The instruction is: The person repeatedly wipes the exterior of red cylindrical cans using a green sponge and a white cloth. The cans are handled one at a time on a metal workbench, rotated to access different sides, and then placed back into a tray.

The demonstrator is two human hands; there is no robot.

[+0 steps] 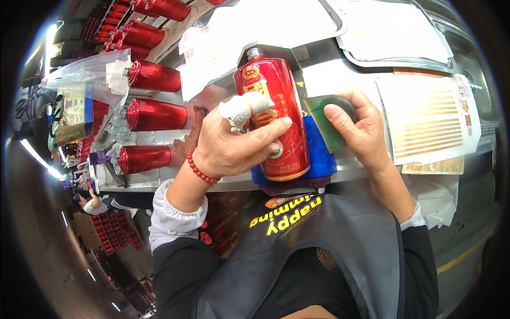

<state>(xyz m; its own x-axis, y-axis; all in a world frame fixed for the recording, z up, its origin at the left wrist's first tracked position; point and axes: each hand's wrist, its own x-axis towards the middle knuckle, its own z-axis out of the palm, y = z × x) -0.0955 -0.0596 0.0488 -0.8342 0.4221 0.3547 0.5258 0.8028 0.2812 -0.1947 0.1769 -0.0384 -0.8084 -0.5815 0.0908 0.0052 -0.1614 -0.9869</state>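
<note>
A red glass bottle (pixel 293 85) with gold lettering lies on its back, neck pointing away from me, on a folded blue towel (pixel 322 149). Over the bottle's front spreads my left hand (pixel 235 147), its fingers apart and one extended digit at the label. One finger of that hand wears a white cloth wrap (pixel 243 109) held by a band. Just right of the bottle, my right hand (pixel 362 127) grips a green scraper (pixel 326 121) between thumb and fingers, its straight edge toward the bottle. The left palm's underside is hidden.
Several red bottles (pixel 155 115) lie along the left. White sheets fill metal trays (pixel 402 65) at the back. At right, a sheet with gold strips (pixel 428 119) overlaps a wooden board (pixel 434 165). A plastic bag (pixel 95 69) hangs at left; a person (pixel 93 203) is farther off.
</note>
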